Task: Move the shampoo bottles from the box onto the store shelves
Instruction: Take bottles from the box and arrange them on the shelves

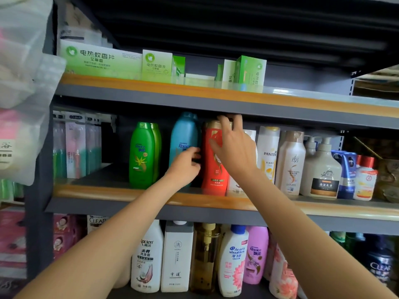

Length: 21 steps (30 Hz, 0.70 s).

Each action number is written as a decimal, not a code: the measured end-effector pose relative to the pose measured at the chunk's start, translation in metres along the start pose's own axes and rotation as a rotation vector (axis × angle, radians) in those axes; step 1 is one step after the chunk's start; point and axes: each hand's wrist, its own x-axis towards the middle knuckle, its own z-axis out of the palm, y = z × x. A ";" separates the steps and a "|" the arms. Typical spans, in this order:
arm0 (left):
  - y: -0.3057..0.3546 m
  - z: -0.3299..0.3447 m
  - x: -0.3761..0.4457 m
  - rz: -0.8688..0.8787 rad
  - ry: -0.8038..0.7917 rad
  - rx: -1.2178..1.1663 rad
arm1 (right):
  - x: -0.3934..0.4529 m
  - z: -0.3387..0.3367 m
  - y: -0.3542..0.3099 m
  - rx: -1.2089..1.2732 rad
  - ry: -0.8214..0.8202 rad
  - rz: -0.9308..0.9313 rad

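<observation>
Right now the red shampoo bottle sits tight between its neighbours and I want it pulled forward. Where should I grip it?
Grip the red shampoo bottle at its narrower gold-capped top, coming from the front. It stands upright on the middle shelf, with the blue bottle close on one side and a white one on the other, so its flanks look hard to reach. The right hand already curls there.

red shampoo bottle (214, 167) | upright | middle shelf (121, 194) | beside blue bottle (183, 137)
</observation>
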 end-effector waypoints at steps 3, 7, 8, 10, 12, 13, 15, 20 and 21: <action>-0.006 -0.020 -0.005 0.073 0.274 0.025 | -0.012 0.011 -0.019 0.170 0.164 -0.136; -0.017 -0.038 -0.002 -0.004 0.319 0.182 | -0.021 0.040 -0.050 0.235 -0.119 0.025; -0.020 -0.040 0.000 -0.049 0.262 0.190 | -0.021 0.045 -0.055 0.257 -0.186 0.105; -0.024 -0.040 0.005 -0.115 0.153 0.151 | -0.020 0.054 -0.061 0.342 -0.269 0.203; -0.026 -0.041 0.010 -0.162 0.116 0.066 | -0.020 0.063 -0.062 0.353 -0.349 0.228; -0.027 -0.042 0.012 -0.174 0.113 0.034 | -0.021 0.067 -0.061 0.349 -0.393 0.238; -0.029 -0.041 0.015 -0.190 0.111 0.003 | -0.022 0.073 -0.059 0.404 -0.444 0.289; -0.034 -0.031 0.019 -0.187 0.081 -0.058 | -0.017 0.082 -0.058 0.519 -0.443 0.332; -0.034 -0.031 0.019 -0.187 0.079 -0.059 | -0.015 0.084 -0.058 0.543 -0.440 0.352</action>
